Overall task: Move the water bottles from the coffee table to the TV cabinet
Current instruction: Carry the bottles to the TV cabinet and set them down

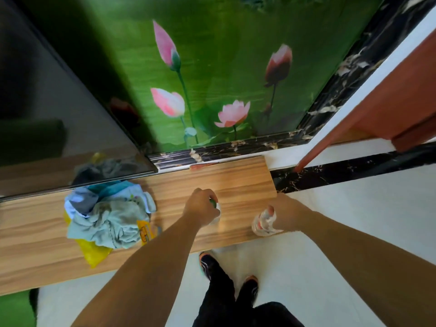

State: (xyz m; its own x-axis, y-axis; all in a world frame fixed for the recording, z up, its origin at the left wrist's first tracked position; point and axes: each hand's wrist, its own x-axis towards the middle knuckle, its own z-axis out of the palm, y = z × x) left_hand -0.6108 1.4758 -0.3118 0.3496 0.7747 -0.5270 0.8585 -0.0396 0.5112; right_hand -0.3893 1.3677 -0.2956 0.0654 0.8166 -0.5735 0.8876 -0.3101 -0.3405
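Note:
I stand at the wooden TV cabinet (245, 182), looking down on its top. My left hand (200, 207) grips the top of a clear water bottle with a green cap (216, 212); the bottle stands on the cabinet, mostly hidden under the hand. My right hand (286, 214) holds a second clear water bottle with a red label (262, 223) by its side, at the cabinet's front right corner. Whether this bottle rests on the wood or hangs just above it I cannot tell.
A heap of crumpled cloths (108, 213) on a yellow plastic bag (94, 252) lies on the cabinet to the left. The dark TV screen (59, 102) rises at the back left. A red-brown door frame (330, 135) stands right. My feet (226, 272) are on white floor.

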